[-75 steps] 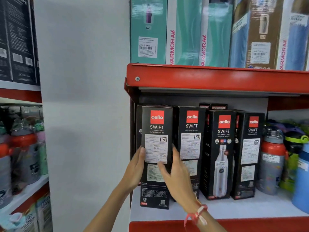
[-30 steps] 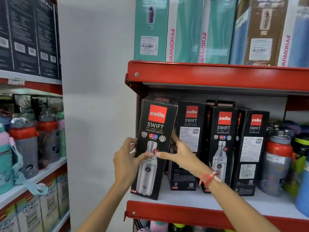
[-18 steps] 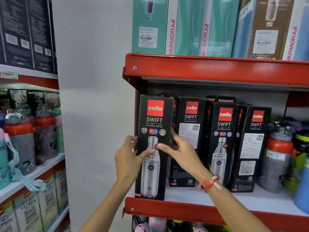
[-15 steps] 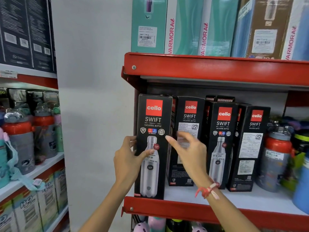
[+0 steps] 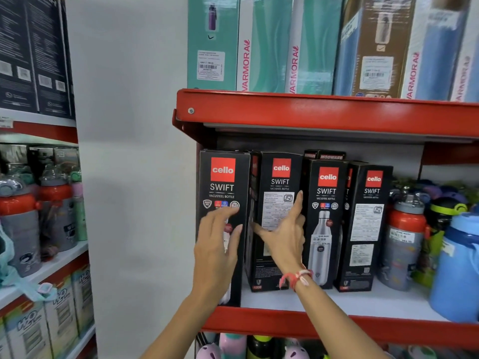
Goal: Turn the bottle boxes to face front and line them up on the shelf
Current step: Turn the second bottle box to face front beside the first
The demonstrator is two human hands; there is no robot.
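Note:
Four black cello SWIFT bottle boxes stand in a row on the white shelf (image 5: 363, 300). The first box (image 5: 223, 177) is at the shelf's left front edge and shows its bottle picture. My left hand (image 5: 217, 244) lies flat on its front with the fingers apart. The second box (image 5: 281, 182) shows its label side. My right hand (image 5: 285, 234) is spread across it, thumb at its left edge and forefinger at its right edge. The third box (image 5: 328, 193) faces front. The fourth box (image 5: 373, 193) shows its label side.
Loose bottles (image 5: 404, 239) and a blue jug (image 5: 456, 268) crowd the shelf's right end. A MODWARE box (image 5: 330, 156) stands behind the row. The red upper shelf (image 5: 311, 112) hangs just above the box tops. A white wall and another bottle shelf (image 5: 51, 260) are at left.
The first box was turned from its label side to its picture side and set upright at the front edge. My right hand then left it and moved onto the second box.

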